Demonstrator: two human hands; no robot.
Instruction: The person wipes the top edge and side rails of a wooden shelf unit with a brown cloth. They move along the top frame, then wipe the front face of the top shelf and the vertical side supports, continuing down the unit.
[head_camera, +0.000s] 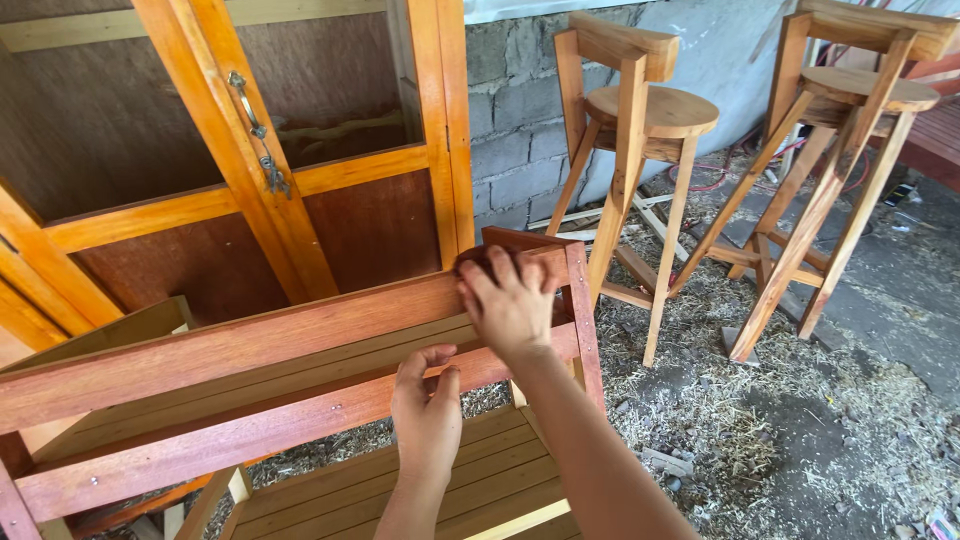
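- The wooden bench (250, 400) lies across the lower left, its top rail (230, 345) above a lower rail (250, 425), its slatted seat (440, 490) below and nearest the camera.
- The right hand (510, 305) rests on the top rail's right end, pressing a small pad (487, 258) against it.
- The left hand (428, 415) sits below and left of the right, touching the lower rail.
- Behind the bench stands a cabinet (250, 150), its latch (258, 135) on the middle frame.
- A block wall (515, 110) stands right of the cabinet.
- 2 bar stools stand right of the bench on the littered floor (800, 430): the near stool (640, 140) before the wall, the far stool (850, 130) further right.
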